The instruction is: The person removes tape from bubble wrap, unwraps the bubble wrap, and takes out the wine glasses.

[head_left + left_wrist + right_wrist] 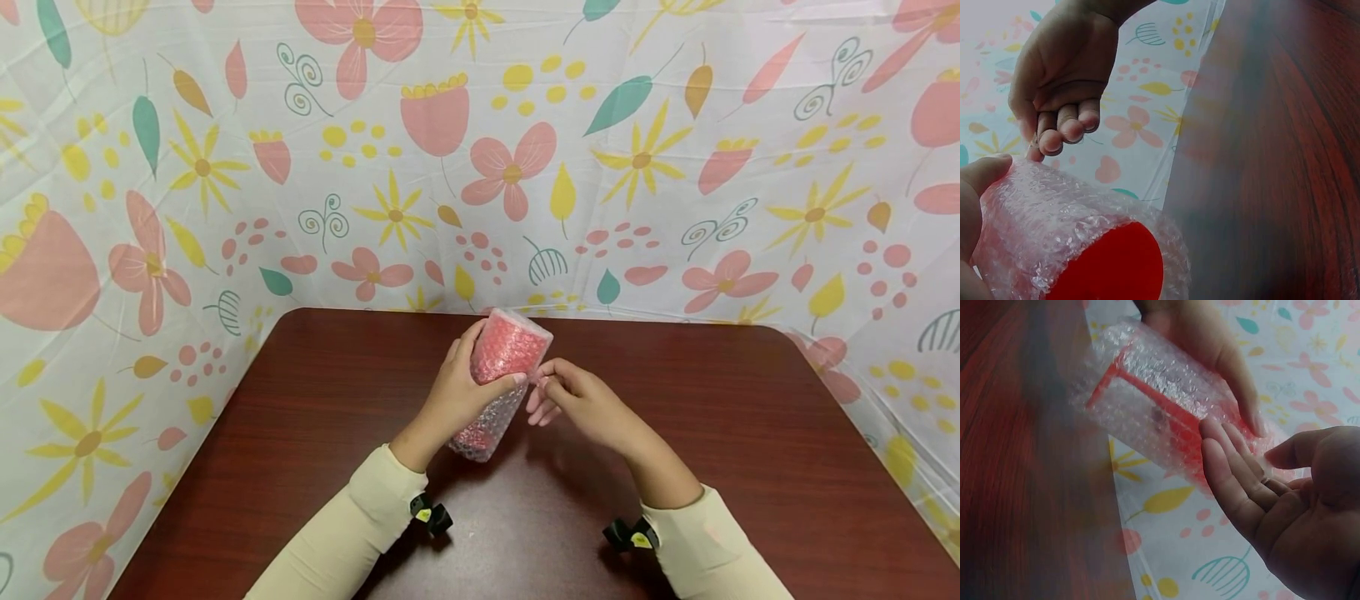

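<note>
Nearest, two pale sleeves (341,529) come in from the bottom of the head view, angled toward each other, with small black devices (432,515) at the inner side of the cuffs. A strip of desk (517,542) shows between the forearms.

Past the cuffs, the left hand (467,379) grasps a red object (1119,269) wrapped in bubble wrap (498,417). Its thumb lies across the side facing the person, pointing to the right, and its fingers go round the far left side. The right hand (577,400) is turned palm up beside the bundle, its thumb and index finger pinching a bit of the wrap at the right edge; the other fingers extend loosely below the pinch.

The bundle is over the middle of the desk, tilted, with its lower end toward the left forearm and its upper end leaning away to the right. Whether the lower end touches the desk I cannot tell.

Desk surface spreads broadly to the left and right of the arms, with a narrower band beyond the hands. Its side edges converge to rounded far corners. Just behind the far edge hangs a flower-patterned cloth (570,208), which also walls both sides.
</note>
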The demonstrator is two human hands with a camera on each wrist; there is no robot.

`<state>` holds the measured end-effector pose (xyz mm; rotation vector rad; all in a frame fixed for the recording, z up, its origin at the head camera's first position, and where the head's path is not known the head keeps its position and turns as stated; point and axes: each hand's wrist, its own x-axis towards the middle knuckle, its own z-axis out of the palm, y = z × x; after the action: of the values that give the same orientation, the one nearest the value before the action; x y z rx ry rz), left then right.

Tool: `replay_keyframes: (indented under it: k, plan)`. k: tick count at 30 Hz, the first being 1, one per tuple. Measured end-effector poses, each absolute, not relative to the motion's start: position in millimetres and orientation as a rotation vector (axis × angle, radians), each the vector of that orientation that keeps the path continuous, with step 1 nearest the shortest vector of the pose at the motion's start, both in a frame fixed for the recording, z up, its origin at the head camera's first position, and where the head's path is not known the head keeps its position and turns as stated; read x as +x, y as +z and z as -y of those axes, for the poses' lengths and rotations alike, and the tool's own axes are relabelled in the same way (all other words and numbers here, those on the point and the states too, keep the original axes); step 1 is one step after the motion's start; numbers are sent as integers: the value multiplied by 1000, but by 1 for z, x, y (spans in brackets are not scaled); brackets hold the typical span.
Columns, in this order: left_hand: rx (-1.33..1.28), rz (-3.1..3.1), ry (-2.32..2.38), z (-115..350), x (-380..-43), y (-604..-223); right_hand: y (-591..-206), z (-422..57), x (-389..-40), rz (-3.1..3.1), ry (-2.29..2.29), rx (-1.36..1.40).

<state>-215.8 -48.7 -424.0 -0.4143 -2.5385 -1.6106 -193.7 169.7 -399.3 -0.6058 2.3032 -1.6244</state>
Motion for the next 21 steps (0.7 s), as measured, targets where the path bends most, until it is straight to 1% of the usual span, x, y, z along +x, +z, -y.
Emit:
replay_keyframes:
  k: [14, 21]
  plan:
    - [-361, 2514, -1558, 48, -216, -425, -398, -168, -191, -2129, -1766, -682]
    - [-325, 2500, -1618, 49, -217, -424, -398, -166, -192, -2336, -1763, -501]
